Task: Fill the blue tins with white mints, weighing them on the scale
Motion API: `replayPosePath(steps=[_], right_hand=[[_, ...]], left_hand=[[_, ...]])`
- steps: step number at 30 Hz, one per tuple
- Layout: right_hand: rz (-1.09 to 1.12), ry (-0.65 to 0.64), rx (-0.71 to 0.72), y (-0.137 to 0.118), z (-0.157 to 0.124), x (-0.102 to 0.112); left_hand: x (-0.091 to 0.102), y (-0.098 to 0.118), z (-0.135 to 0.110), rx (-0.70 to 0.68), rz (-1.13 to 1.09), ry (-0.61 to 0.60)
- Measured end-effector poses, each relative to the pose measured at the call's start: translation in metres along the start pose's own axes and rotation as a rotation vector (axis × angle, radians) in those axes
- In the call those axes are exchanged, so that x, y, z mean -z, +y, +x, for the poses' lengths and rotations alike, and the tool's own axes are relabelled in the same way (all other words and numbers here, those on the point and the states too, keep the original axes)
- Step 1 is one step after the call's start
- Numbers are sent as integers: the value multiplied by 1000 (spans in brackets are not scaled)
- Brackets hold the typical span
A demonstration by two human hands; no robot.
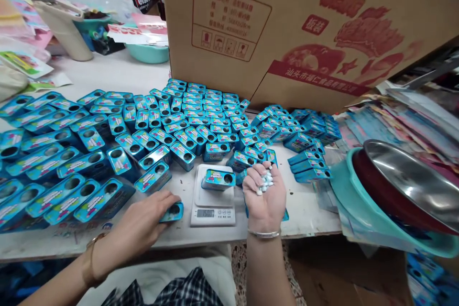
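My left hand [138, 227] lies over a small blue tin [172, 212] on the white table, fingers closed round it, just left of a small white digital scale [213, 203]. One blue tin [218, 179] with a round hole in its lid rests on the scale's platform; the display reads 15.00. My right hand [264, 196] is held palm up right of the scale, fingers cupped round a small heap of white and pale blue candy pieces [266, 181]. Both wrists wear a bracelet.
Several blue tins [107, 138] cover the table to the left and behind the scale. A large printed cardboard box [304, 28] stands at the back. At the right, a steel bowl [409, 177] sits in a teal basin [344, 191]. Flat printed wrappers [401, 119] lie beyond.
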State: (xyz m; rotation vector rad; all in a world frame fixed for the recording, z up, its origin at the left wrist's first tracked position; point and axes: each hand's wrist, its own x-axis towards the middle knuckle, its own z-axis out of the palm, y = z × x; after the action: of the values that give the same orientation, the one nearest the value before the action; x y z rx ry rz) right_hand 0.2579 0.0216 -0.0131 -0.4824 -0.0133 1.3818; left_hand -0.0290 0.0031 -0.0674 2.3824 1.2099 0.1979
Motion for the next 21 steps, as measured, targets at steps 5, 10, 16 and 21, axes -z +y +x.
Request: replayPosePath(steps=[5, 10, 16, 21], right_hand=[[-49, 22, 49, 11, 11, -6], [-109, 59, 93, 20, 17, -13], [-164, 50, 137, 26, 20, -15], [-144, 61, 146, 28, 20, -15]], left_hand=[[13, 14, 10, -29, -34, 82], [36, 53, 60, -142, -179, 187], [28, 69, 116, -220, -152, 122], [19, 66, 127, -175, -127, 55]])
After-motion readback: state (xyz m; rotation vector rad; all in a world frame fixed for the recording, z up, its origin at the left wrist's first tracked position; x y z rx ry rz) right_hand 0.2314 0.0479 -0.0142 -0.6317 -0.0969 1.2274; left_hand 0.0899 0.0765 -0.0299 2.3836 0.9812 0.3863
